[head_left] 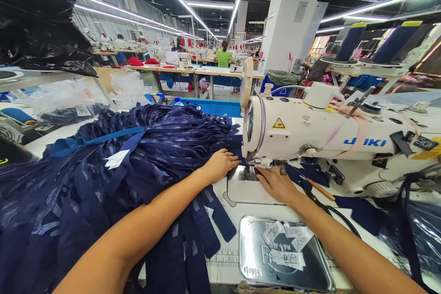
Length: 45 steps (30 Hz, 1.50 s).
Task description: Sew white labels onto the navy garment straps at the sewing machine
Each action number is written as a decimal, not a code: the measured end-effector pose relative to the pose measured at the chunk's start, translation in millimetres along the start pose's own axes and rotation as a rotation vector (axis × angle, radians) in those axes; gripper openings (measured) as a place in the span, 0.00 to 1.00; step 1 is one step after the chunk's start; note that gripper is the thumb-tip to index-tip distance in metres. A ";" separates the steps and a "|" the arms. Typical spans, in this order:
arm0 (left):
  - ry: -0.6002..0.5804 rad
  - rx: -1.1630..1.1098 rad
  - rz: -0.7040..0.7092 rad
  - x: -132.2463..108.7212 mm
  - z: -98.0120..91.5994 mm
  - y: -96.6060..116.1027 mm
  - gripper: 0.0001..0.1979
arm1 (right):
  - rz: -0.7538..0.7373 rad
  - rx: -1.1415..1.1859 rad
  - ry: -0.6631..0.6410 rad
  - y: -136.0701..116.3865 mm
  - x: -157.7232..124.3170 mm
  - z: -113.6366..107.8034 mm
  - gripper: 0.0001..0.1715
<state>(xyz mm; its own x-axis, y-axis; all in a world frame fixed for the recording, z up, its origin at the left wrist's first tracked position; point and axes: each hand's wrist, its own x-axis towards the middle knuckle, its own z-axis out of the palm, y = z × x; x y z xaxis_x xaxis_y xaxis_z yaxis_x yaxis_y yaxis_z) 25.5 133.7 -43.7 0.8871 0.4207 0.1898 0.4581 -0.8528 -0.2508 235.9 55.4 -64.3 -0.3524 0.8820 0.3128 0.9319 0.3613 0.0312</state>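
Head view | long navy-blue fabric strips (188, 124) heaped left of the white sewing machine (289, 124), upper ones running left to right | left hand (222, 164) nearer, palm down at their right ends | right hand (275, 185), fingers extended, beside the small metal presser foot (247, 170) | cannot tell whether either grips

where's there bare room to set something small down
A narrow patch of white tabletop lies between the piled navy strips and the metal tray. It's crowded left, under the pile, and beyond the right hand, with a wooden-handled tool and dark cloth.
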 end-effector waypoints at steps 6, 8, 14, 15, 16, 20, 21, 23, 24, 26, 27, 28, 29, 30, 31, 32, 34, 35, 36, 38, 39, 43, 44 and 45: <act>0.013 0.019 -0.018 -6.6 6.6 -19.4 0.15 | 0.056 -0.010 -0.015 1.3 -2.4 6.4 0.20; 0.015 0.025 -0.032 -8.3 7.2 -24.4 0.15 | 0.041 0.000 0.013 2.4 -3.2 9.0 0.20; 0.043 -0.081 -0.176 -11.3 -6.2 -17.1 0.09 | 0.007 0.010 0.069 4.4 -5.0 13.3 0.21; 0.080 -0.157 -0.244 -12.2 -9.5 -12.6 0.09 | 0.012 0.010 0.069 4.4 -5.1 13.6 0.21; 0.115 -0.291 -0.325 -13.2 -12.5 -7.8 0.08 | 0.017 0.010 0.067 4.2 -5.1 13.8 0.21; 0.066 -0.946 -0.549 -18.6 -19.2 6.8 0.11 | 0.035 0.009 0.061 3.7 -5.0 14.2 0.22; 0.023 -1.022 -0.554 -20.0 -20.3 8.2 0.12 | 0.033 0.008 0.053 3.5 -4.9 14.1 0.22; -0.059 -1.124 -0.539 -22.2 -23.0 8.5 0.15 | 0.020 -0.003 0.033 3.1 -4.5 13.5 0.22; -0.096 -1.214 -0.538 -23.0 -24.8 7.9 0.18 | 0.011 -0.012 0.023 2.6 -4.3 13.1 0.22; -0.161 -1.433 -0.548 -24.1 -28.3 6.3 0.21 | 0.002 -0.023 0.021 1.3 -3.5 11.8 0.21; -0.179 -1.532 -0.556 -24.3 -29.6 5.6 0.22 | -0.003 -0.024 0.025 0.4 -3.0 11.0 0.20; -0.188 -1.604 -0.564 -24.4 -30.4 5.3 0.22 | -0.007 -0.026 0.029 -0.6 -2.4 10.0 0.19; -0.188 -1.640 -0.566 -24.3 -30.6 5.2 0.22 | -0.014 -0.030 0.029 -1.6 -1.6 8.7 0.19; -0.184 -1.660 -0.564 -24.1 -30.3 5.3 0.22 | -0.024 -0.039 0.023 -2.5 -0.9 7.2 0.18; -0.176 -1.672 -0.563 -23.8 -29.8 5.6 0.21 | -0.034 -0.054 0.012 -3.4 -0.3 5.4 0.18; -0.168 -1.679 -0.561 -23.4 -29.2 6.1 0.19 | -0.043 -0.068 -0.001 -4.3 0.1 3.3 0.17; -0.159 -1.673 -0.570 -22.6 -29.0 7.4 0.15 | -0.046 -0.060 -0.017 -6.6 0.3 -1.4 0.16; -0.156 -1.663 -0.578 -22.3 -29.5 8.1 0.13 | -0.042 -0.021 -0.014 -8.1 -0.1 -3.9 0.16; -0.150 -1.648 -0.581 -22.0 -30.5 9.0 0.13 | -0.035 0.050 -0.001 -10.1 -0.6 -6.1 0.15; -0.136 -1.594 -0.557 -21.8 -32.7 10.9 0.16 | -0.020 0.276 0.027 -15.4 -1.3 -9.4 0.14; -0.131 -1.564 -0.532 -21.8 -33.6 11.9 0.16 | -0.005 0.402 0.030 -18.5 -1.2 -10.2 0.13; -0.122 -1.468 -0.439 -22.7 -32.1 15.7 0.16 | 0.105 0.709 -0.011 -32.1 4.0 -8.0 0.11; -0.120 -1.453 -0.434 -23.1 -31.0 16.2 0.17 | 0.127 0.742 -0.021 -35.1 6.2 -6.8 0.09; -0.121 -1.436 -0.434 -23.5 -30.0 16.5 0.17 | 0.140 0.775 -0.031 -37.7 8.5 -5.6 0.07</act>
<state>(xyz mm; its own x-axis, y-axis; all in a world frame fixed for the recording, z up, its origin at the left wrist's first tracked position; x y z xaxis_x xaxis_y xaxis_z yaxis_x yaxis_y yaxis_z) 10.5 100.5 -23.8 0.7329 0.6741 -0.0920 0.2991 -0.1978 0.9335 198.2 47.6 -57.5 -0.2488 0.9388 0.2383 0.6463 0.3441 -0.6811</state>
